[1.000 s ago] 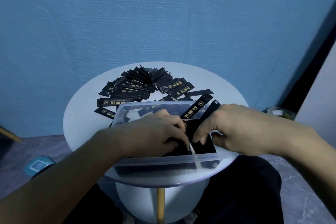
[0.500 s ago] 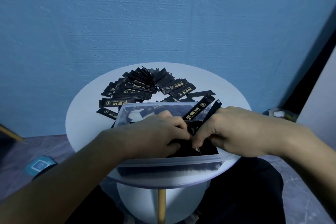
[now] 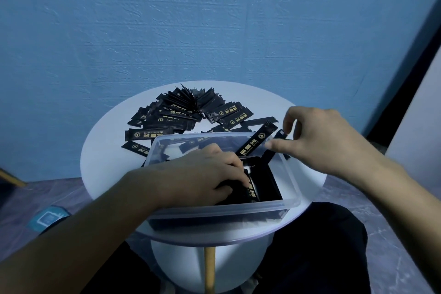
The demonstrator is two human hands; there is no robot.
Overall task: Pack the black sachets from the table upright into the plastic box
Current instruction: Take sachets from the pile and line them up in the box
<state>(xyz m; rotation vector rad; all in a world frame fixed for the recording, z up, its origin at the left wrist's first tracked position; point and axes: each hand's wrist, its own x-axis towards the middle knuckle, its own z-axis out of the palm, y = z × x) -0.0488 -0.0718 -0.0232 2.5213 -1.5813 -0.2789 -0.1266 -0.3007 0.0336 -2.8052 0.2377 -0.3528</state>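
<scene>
Noted right hand (image 3: 327, 141) up and out of the plastic box (image 3: 214, 209), gone from its centre to the 2 o'clock corner. Parted from left hand (image 3: 202, 174); fingertips no longer meeting. Found right fingers (image 3: 274, 143) now pinching the rear leaning sachet (image 3: 270, 154) near its top end, just beside the front leaning sachet (image 3: 256, 144). Uncovered at 4 o'clock inside the box: packed sachets (image 3: 267, 184), now gripped by left hand alone.

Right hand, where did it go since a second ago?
The right hand left the packed sachets, moving up and right to the leaning sachets at the far corner of the plastic box. The left hand stayed gripping the packed sachets; the table pile is unchanged.
</scene>
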